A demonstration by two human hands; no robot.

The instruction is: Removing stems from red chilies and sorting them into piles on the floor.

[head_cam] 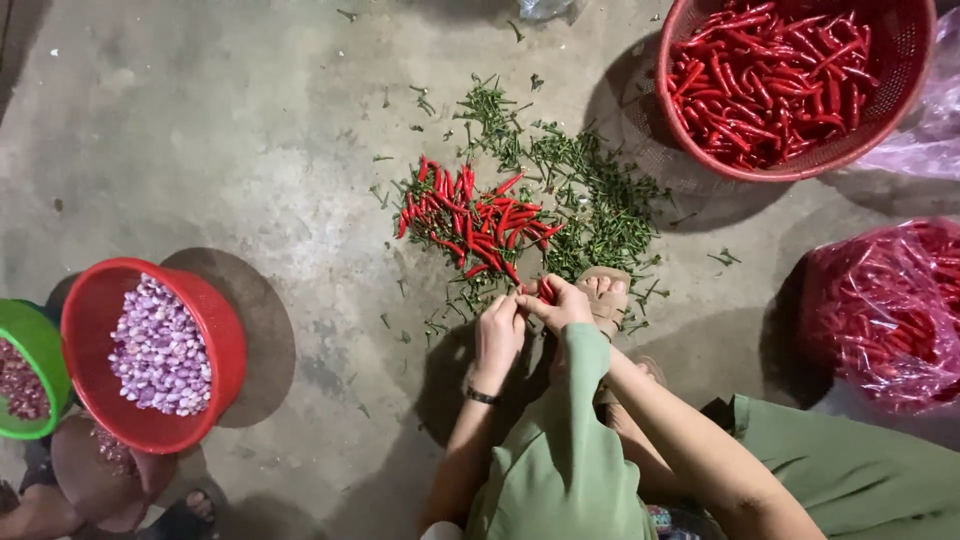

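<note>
Head view: left hand (497, 335) and right hand (560, 305) both pinch one red chili (546, 291) just above the floor (250, 150), beside the chili pile (470, 225); judged light, thin, bendable, best held near the stem.

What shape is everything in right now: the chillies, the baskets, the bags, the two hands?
Left hand: fingers pinched at a chilli.
Right hand: holding a red chilli.
Chilli pile: loose on the floor.
Green stems: pulled off, scattered.
Red basket: partly filled with chillies.
Plastic bag: full of chillies.
Red bowl: holds purple shallots.
</note>
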